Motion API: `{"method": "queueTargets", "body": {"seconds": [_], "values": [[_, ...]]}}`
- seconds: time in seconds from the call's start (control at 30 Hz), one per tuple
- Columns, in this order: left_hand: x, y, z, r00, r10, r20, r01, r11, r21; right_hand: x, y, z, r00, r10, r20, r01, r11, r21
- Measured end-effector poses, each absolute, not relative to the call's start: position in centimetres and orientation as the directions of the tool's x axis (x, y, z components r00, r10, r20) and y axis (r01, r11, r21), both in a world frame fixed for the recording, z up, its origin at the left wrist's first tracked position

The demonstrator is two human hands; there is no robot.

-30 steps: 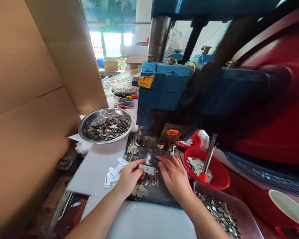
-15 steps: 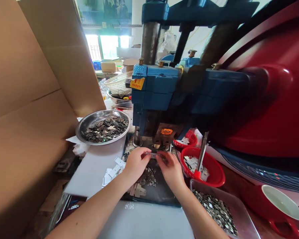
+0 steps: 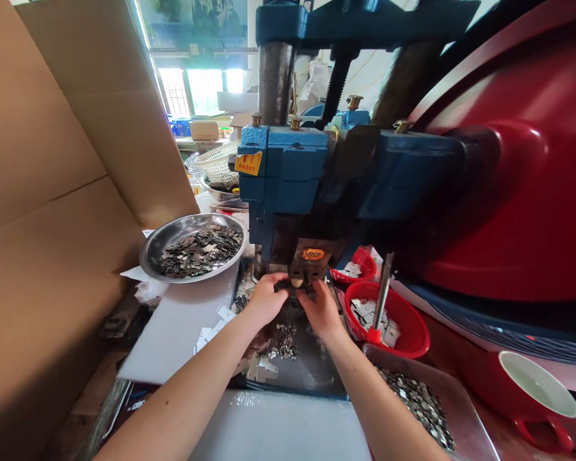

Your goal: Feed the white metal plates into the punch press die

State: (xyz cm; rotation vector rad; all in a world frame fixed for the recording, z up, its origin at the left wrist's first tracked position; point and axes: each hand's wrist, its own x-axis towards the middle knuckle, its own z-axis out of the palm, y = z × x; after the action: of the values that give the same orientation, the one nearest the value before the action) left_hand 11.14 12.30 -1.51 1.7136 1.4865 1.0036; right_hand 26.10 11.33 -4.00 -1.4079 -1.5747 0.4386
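A blue press (image 3: 283, 166) stands straight ahead, its dark ram with an orange label (image 3: 313, 254) low over the work spot. My left hand (image 3: 269, 301) and my right hand (image 3: 322, 308) reach in from both sides just beneath the ram. Their fingers are closed on the two ends of a small flat metal plate (image 3: 294, 292), which lies in shadow and is partly hidden by the fingers. Small shiny metal bits (image 3: 283, 342) lie on the dark press bed below my hands. Several pale metal plates (image 3: 214, 330) are scattered left of my left wrist.
At the left stands a steel bowl (image 3: 148, 256) of dark metal pieces, beside cardboard (image 3: 67, 160). To the right are a red basket (image 3: 420, 333) of plates, a metal lever (image 3: 384, 291), a clear bin (image 3: 470, 422) of small parts, a red mug (image 3: 499, 390) and a large red wheel (image 3: 518, 211).
Both hands have moved forward with the metal plate, from in front of the ram to right beneath it. The view has shifted slightly.
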Motion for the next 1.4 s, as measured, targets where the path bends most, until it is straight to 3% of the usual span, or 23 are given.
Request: {"method": "queueTargets", "body": {"seconds": [0.13,0.27,0.4,0.5,0.63,0.73,0.87,1.07,1.27,1.4], "values": [[8.1,9.9,0.2,0.066,0.978,0.197,0.578,-0.198,0.791,27.3,9.1,-3.3,0.178,0.899,0.400,0.535,0.253,-0.806],[4.6,6.1,0.2,0.253,0.966,0.044,0.745,-0.224,0.629,28.6,6.8,-2.8,0.183,0.899,0.399,0.558,0.239,-0.795],[3.6,4.2,-0.9,0.264,0.964,-0.023,0.863,-0.226,0.452,29.2,5.9,-3.0,0.152,0.905,0.397,0.601,0.234,-0.764],[3.9,4.3,-1.4,0.269,0.963,-0.028,0.877,-0.232,0.420,29.7,6.0,-3.5,0.125,0.900,0.417,0.638,0.249,-0.729],[4.5,4.9,-1.3,0.272,0.962,0.002,0.861,-0.245,0.445,30.5,6.3,-4.3,0.105,0.874,0.474,0.706,0.271,-0.655],[5.0,5.1,-1.1,0.270,0.963,0.010,0.837,-0.240,0.491,30.9,6.3,-4.8,-0.015,0.872,0.490,0.765,0.325,-0.556],[5.6,5.0,-0.7,0.247,0.969,0.014,0.764,-0.204,0.612,30.7,6.0,-5.0,-0.213,0.867,0.450,0.842,0.397,-0.365],[6.0,4.6,-0.6,0.192,0.981,0.036,0.617,-0.149,0.773,30.2,5.4,-4.8,-0.241,0.858,0.453,0.895,0.377,-0.239],[5.4,3.9,-1.2,0.177,0.957,-0.229,0.439,0.131,0.889,30.3,5.3,-5.4,-0.216,0.865,0.454,0.911,0.346,-0.226],[6.1,2.5,-1.1,0.382,0.861,-0.337,0.373,0.190,0.908,30.4,5.4,-5.7,-0.250,0.849,0.466,0.900,0.381,-0.210]]}}
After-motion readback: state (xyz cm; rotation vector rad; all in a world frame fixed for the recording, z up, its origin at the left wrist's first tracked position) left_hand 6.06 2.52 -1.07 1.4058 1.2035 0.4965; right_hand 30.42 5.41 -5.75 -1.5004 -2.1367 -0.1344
